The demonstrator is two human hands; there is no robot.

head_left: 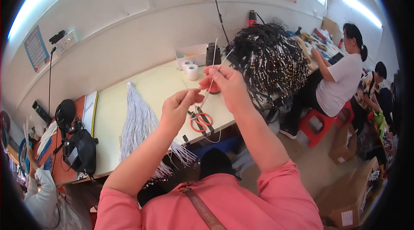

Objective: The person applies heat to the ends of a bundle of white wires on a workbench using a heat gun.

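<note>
A thin white cable [216, 48] stretches between my two raised hands over the table's front edge, with its upper ends standing up past my right fingers. My right hand [227, 85] pinches it between thumb and fingertips. Lower and to the left, my left hand [176, 108] is closed, thumb against forefinger, around a lower part of the cable. Some of the cable hangs in a loop below the hands. Orange-handled scissors [200, 122] lie on the table just under my hands. Left of them spreads a bundle of pale white cables [140, 118], gathered at its far end.
A big heap of black cables [271, 61] covers the table at right. Behind my hands are white tape rolls [192, 73], a white box [189, 53] and a black heat gun [212, 53]. A black bag [81, 150] sits left. A co-worker [340, 70] sits on a red stool [317, 124].
</note>
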